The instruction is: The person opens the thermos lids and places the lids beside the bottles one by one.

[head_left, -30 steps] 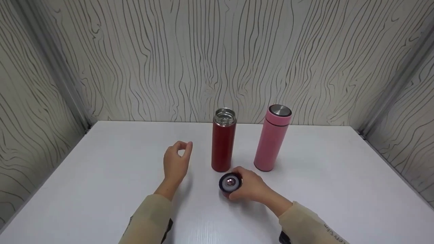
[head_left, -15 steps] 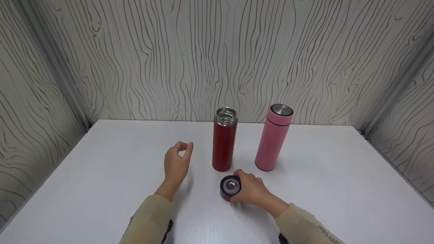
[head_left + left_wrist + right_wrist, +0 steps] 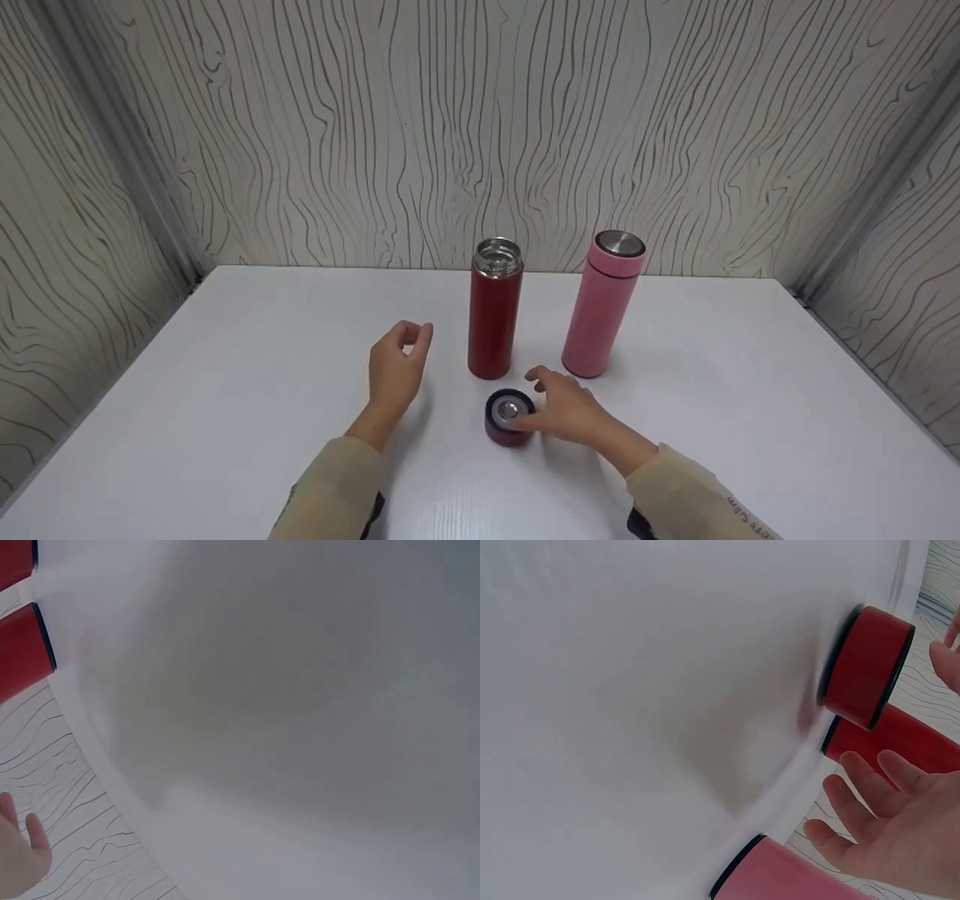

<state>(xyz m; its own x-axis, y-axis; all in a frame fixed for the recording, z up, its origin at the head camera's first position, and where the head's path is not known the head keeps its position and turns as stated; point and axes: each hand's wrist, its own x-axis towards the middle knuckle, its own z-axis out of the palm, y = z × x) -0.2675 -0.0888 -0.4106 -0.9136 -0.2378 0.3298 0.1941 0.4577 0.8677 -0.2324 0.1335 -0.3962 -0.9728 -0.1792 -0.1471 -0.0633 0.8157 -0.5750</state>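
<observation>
A red thermos lid (image 3: 502,437), its inner side facing up, rests on the white table in front of the red thermos. My right hand (image 3: 574,412) is spread beside it, thumb overlapping the lid in the head view. The right wrist view shows a gap between the lid (image 3: 866,667) and the fingers (image 3: 859,784). Upright and lidless, the red thermos (image 3: 493,326) shows its bare steel mouth. To its left, my left hand (image 3: 394,371) hovers with loosely bent fingers and holds nothing. In the left wrist view, part of this hand (image 3: 19,859) shows at the lower left.
Right of the red thermos stands a pink thermos (image 3: 600,315) with its steel-topped lid on. The white table (image 3: 225,420) runs back to a wood-grain patterned wall (image 3: 337,135), with side panels left and right.
My right hand has let go of the lid, its fingers spreading away to the right while the lid stays on the table. My left hand has shifted slightly right and toward me.
</observation>
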